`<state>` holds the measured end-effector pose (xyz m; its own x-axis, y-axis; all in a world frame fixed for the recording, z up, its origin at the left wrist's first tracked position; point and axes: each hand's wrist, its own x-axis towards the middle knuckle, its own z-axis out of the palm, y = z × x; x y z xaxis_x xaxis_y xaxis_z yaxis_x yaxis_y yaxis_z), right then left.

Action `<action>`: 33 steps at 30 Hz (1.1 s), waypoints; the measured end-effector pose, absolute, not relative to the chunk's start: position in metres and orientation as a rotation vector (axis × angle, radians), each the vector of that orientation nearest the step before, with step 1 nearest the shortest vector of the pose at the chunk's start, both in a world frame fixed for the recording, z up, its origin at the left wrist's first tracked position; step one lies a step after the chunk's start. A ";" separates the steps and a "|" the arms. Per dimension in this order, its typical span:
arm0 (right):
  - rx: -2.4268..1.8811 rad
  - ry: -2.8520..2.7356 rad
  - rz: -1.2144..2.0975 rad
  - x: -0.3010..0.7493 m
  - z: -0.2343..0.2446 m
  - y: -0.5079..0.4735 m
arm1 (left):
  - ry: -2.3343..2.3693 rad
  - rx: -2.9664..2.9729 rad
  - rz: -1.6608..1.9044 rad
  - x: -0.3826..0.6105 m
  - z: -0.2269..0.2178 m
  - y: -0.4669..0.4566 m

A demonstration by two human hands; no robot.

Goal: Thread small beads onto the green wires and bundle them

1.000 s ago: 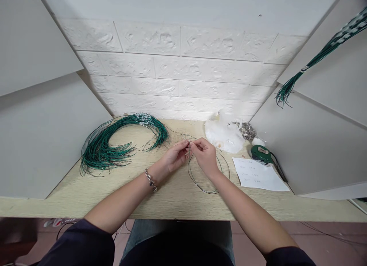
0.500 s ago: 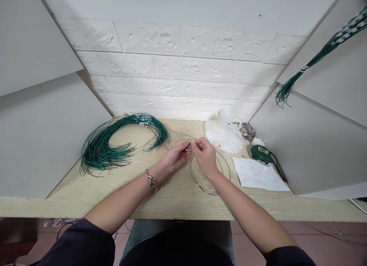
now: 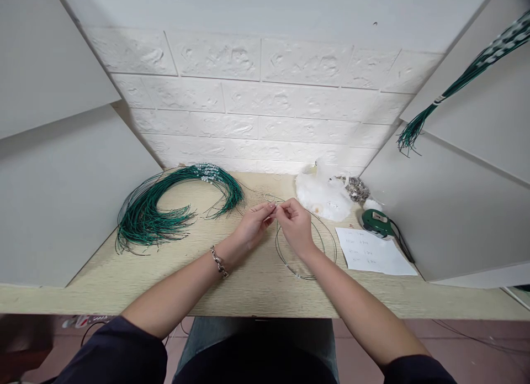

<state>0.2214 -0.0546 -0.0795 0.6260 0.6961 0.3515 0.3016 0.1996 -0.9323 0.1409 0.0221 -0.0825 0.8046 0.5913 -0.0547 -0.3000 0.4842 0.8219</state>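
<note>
My left hand (image 3: 254,224) and my right hand (image 3: 295,222) meet fingertip to fingertip above the middle of the wooden desk (image 3: 248,284). Both pinch the end of a thin green cord (image 3: 327,246), which curls in a loop on the desk below my right wrist. Something tiny sits between the fingertips; I cannot make it out. A silver bracelet (image 3: 218,261) circles my left wrist.
A big bundle of green cords (image 3: 165,207) with small white beads curves across the desk's left. At the back right lie a white plastic bag (image 3: 325,196), a heap of silvery bits (image 3: 358,189), a green device (image 3: 377,222) and a paper sheet (image 3: 372,252). Another cord bundle (image 3: 455,83) hangs on the right panel.
The cord loop under my right wrist has spread slightly to the right. Both hands stay pinched together in nearly the same place.
</note>
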 end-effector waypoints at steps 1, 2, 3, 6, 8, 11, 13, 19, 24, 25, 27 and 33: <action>-1.387 -0.919 0.344 0.222 -0.080 -0.054 | 0.354 0.916 0.555 0.141 -0.082 0.022; -1.384 -0.921 0.348 0.222 -0.080 -0.055 | 0.352 0.914 0.553 0.141 -0.081 0.021; -1.382 -0.927 0.349 0.222 -0.080 -0.055 | 0.350 0.907 0.553 0.141 -0.080 0.021; -1.379 -0.971 0.348 0.221 -0.081 -0.055 | 0.349 0.872 0.553 0.140 -0.080 0.020; -1.373 -0.978 0.357 0.221 -0.082 -0.055 | 0.350 0.850 0.552 0.141 -0.081 0.020; -1.355 -0.938 0.397 0.221 -0.083 -0.054 | 0.348 0.842 0.552 0.141 -0.084 0.021; -1.333 -0.916 0.430 0.221 -0.083 -0.053 | 0.348 0.851 0.551 0.141 -0.084 0.022; -1.184 -0.828 0.637 0.224 -0.079 -0.050 | 0.304 0.922 0.533 0.137 -0.073 0.023; -1.144 -0.778 0.706 0.224 -0.077 -0.051 | 0.258 0.897 0.512 0.137 -0.073 0.023; -1.163 -0.796 0.685 0.224 -0.077 -0.051 | 0.259 0.891 0.514 0.137 -0.073 0.023; -1.230 -0.865 0.604 0.223 -0.077 -0.053 | 0.265 0.889 0.510 0.137 -0.075 0.023; -1.291 -0.949 0.519 0.222 -0.076 -0.056 | 0.246 0.867 0.479 0.138 -0.078 0.025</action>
<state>0.2220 -0.0558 -0.0764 0.5408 0.7868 0.2974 0.1749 0.2407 -0.9547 0.1378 0.0247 -0.0783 0.8670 0.4981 -0.0150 -0.3028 0.5504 0.7781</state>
